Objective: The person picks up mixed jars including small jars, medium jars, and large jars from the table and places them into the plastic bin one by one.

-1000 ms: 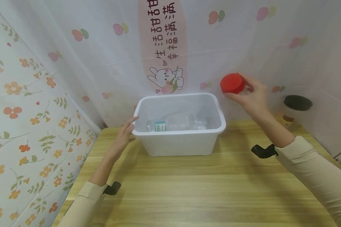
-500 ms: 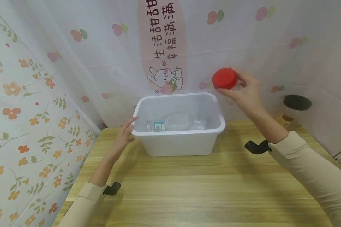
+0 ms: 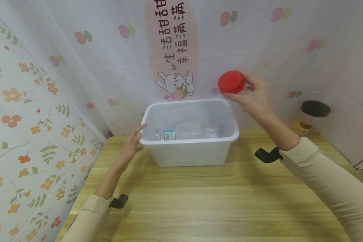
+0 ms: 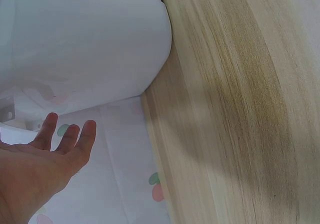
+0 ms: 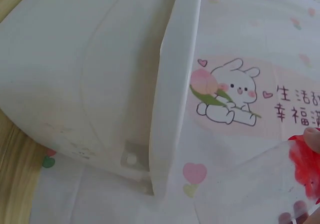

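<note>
Head view: right hand pinches a red-lidded jar between thumb and fingers, above the white bin's right rear corner. Left hand rests straight fingers, held together, against the bin's left rim.

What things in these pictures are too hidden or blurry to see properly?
- Red-lidded jar, head view: the right hand covers its body; contents unknown.
- The same jar, right wrist view: cut off by the corner, blurred.
- Clear bottle in the white bin: its label print is too small to read.
- Black-lidded jar: label too small.
- Left hand, left wrist view: the edge cuts off the palm.
</note>
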`<action>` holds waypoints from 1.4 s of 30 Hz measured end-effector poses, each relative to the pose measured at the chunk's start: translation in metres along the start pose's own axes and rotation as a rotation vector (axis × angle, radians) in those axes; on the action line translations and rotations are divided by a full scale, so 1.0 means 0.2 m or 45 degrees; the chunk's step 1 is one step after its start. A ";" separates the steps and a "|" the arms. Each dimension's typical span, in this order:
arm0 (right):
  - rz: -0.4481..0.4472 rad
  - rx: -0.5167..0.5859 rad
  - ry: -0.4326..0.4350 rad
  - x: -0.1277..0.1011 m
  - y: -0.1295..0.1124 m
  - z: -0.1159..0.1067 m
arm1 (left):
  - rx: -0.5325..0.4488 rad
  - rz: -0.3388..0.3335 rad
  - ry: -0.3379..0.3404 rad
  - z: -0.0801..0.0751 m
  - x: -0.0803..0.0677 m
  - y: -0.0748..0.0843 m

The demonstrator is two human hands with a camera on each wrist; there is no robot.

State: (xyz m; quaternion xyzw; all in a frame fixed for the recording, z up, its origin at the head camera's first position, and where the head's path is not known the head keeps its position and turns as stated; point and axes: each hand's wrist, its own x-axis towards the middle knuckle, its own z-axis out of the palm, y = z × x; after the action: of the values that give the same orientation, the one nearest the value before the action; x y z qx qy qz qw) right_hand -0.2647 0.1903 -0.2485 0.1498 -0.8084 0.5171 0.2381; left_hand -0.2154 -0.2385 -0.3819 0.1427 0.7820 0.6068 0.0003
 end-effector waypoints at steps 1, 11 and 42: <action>0.003 0.001 -0.005 0.00 0.00 0.01 | -0.001 0.002 0.001 0.00 0.00 0.00; -0.020 0.035 -0.041 0.02 -0.04 0.07 | -0.005 0.006 0.011 -0.01 0.01 -0.01; 0.089 -0.108 -0.302 0.05 -0.03 0.27 | 0.000 -0.012 0.001 -0.01 0.01 -0.01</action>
State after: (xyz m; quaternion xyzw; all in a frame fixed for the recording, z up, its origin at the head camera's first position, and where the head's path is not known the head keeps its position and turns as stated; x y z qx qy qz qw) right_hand -0.2836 0.1399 -0.2575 0.1716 -0.8566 0.4692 0.1287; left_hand -0.2174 -0.2398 -0.3836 0.1386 0.7826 0.6068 0.0027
